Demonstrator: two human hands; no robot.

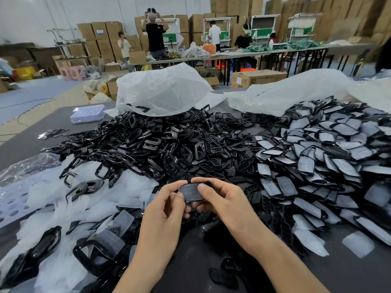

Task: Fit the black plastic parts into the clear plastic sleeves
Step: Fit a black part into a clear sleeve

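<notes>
Both of my hands hold one flat black plastic part [189,192] over the table's near middle. My left hand [167,206] pinches its left end between thumb and fingers. My right hand [220,197] grips its right end, thumb on top. Whether a clear sleeve covers it I cannot tell. A big heap of loose black frames and parts [160,142] lies behind my hands. To the right spreads a pile of sleeved parts [330,149]. Empty clear sleeves [69,191] lie in a drift at the left.
Two large crumpled plastic bags [163,89] lie at the table's far side. A clear perforated tray [87,113] sits at the back left. The dark table [190,250] shows between my forearms. Several people stand and sit by long tables and stacked cartons [99,39] in the background.
</notes>
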